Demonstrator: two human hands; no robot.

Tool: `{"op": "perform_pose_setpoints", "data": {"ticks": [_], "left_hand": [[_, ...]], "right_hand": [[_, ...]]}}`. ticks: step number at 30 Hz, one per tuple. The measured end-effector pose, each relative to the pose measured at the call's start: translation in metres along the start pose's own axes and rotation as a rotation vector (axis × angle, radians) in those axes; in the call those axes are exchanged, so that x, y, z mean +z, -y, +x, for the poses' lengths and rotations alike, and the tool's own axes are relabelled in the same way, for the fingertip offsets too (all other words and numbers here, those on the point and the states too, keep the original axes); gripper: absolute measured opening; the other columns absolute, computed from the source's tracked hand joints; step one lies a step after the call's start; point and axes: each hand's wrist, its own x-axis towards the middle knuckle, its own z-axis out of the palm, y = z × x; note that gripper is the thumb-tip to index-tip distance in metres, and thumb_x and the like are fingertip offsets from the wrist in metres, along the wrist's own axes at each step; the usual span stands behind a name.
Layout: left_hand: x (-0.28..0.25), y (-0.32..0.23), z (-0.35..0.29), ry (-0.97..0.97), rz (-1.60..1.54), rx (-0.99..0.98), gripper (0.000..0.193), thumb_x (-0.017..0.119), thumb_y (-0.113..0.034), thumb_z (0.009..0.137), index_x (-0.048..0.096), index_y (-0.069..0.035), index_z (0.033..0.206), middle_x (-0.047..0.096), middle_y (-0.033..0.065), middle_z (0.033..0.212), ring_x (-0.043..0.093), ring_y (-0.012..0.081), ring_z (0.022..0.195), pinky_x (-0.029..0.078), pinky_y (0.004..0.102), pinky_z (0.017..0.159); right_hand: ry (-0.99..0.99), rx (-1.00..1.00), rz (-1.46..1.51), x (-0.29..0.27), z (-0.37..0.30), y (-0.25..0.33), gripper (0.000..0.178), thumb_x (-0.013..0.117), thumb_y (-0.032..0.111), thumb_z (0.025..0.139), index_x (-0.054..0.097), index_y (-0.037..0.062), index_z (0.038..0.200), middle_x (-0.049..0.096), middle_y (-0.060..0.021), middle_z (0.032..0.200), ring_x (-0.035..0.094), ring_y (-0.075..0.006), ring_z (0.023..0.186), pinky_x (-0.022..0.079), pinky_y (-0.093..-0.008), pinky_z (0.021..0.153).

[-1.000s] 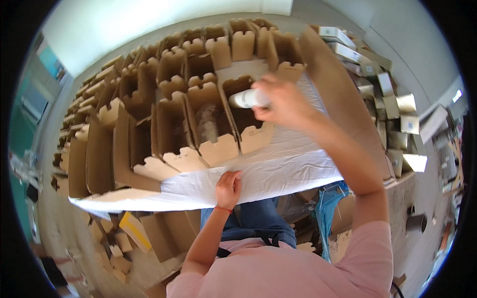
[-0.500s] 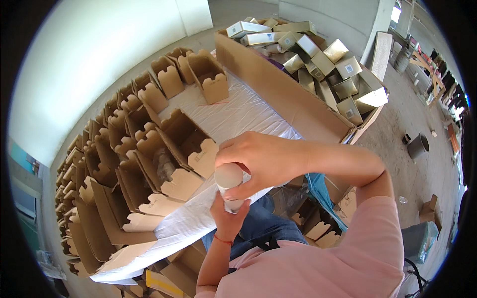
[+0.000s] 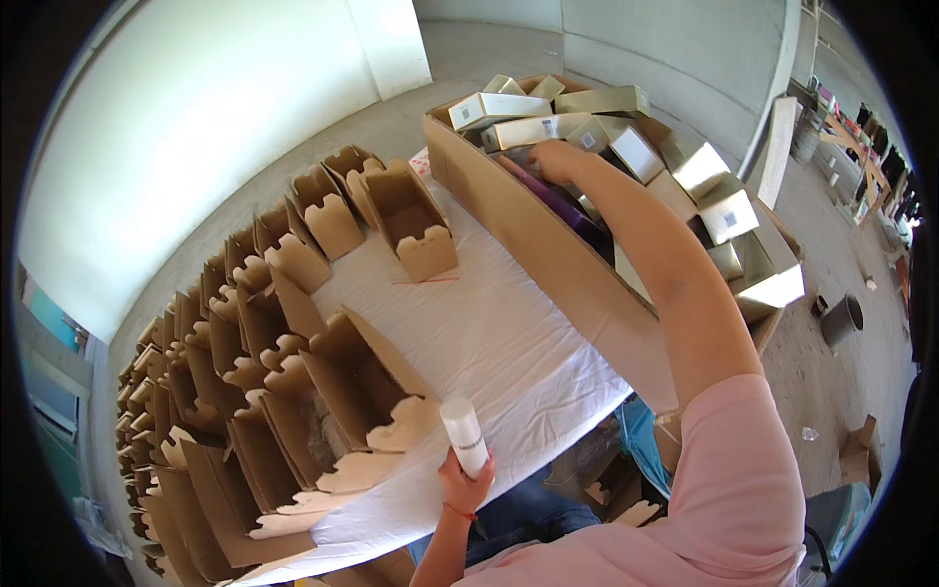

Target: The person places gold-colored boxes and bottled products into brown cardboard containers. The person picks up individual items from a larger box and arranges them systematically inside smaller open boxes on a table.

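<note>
While the left hand clasps its lower end: white bottle, near the cloth's edge
Right hand: inside the carton among gold boxes; finger state cannot be told

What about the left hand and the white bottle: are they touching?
Touching. The head view shows the left hand wrapped around the lower part of the white bottle, with no gap between them.

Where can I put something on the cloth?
A wide bare patch of white cloth lies between the brown cartons and the big cardboard box, beyond the white bottle in the left hand. It's crowded at left, where cartons stand packed, and inside the box, heaped with gold boxes around the right hand.
</note>
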Motion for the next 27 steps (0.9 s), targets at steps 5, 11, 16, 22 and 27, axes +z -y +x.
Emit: {"op": "perform_pose_setpoints", "data": {"ticks": [5, 11, 16, 22, 27], "left_hand": [[-0.001, -0.012, 0.002, 0.053, -0.043, -0.032, 0.033, 0.068, -0.012, 0.071, 0.056, 0.002, 0.098, 0.067, 0.0095, 0.080, 0.067, 0.0176, 0.073, 0.053, 0.0303, 0.067], [0.000, -0.012, 0.004, 0.075, -0.090, -0.050, 0.033, 0.068, -0.011, 0.071, 0.056, 0.003, 0.098, 0.067, 0.0094, 0.081, 0.066, 0.0167, 0.076, 0.053, 0.0303, 0.069], [0.000, -0.012, 0.004, 0.069, -0.056, -0.018, 0.032, 0.068, -0.012, 0.071, 0.056, 0.003, 0.097, 0.067, 0.0091, 0.080, 0.066, 0.0172, 0.074, 0.053, 0.0305, 0.067], [-0.002, -0.021, 0.006, 0.089, 0.063, 0.015, 0.029, 0.063, -0.012, 0.075, 0.052, 0.004, 0.098, 0.066, 0.0111, 0.082, 0.065, 0.0178, 0.072, 0.053, 0.0315, 0.066], [0.002, -0.009, 0.005, 0.047, 0.008, 0.005, 0.030, 0.068, -0.014, 0.072, 0.056, 0.000, 0.096, 0.067, 0.0099, 0.078, 0.067, 0.0201, 0.068, 0.054, 0.0321, 0.062]], "right_hand": [[-0.049, -0.036, 0.116, 0.050, 0.052, -0.032, 0.048, 0.056, 0.005, 0.075, 0.054, 0.0121, 0.122, 0.055, -0.0182, 0.121, 0.053, -0.0331, 0.111, 0.042, -0.0388, 0.093], [-0.092, -0.094, 0.186, 0.074, 0.073, -0.053, 0.030, 0.058, 0.006, 0.071, 0.066, 0.0079, 0.100, 0.064, -0.0192, 0.097, 0.061, -0.0332, 0.090, 0.047, -0.0386, 0.082], [-0.337, -0.224, 0.251, 0.050, 0.062, -0.042, 0.015, 0.056, 0.004, 0.069, 0.069, 0.0052, 0.077, 0.065, -0.0167, 0.076, 0.062, -0.0302, 0.069, 0.048, -0.0377, 0.066], [-0.301, -0.116, 0.906, -0.068, 0.016, -0.005, 0.016, 0.063, 0.021, 0.083, 0.066, 0.0065, 0.088, 0.059, 0.0024, 0.071, 0.047, -0.0055, 0.059, 0.039, -0.0212, 0.052], [-0.267, -0.179, 1.232, -0.137, -0.051, 0.009, 0.020, 0.062, 0.024, 0.086, 0.063, 0.0047, 0.094, 0.050, 0.0051, 0.062, 0.034, -0.0011, 0.050, 0.026, -0.0157, 0.044]]}}
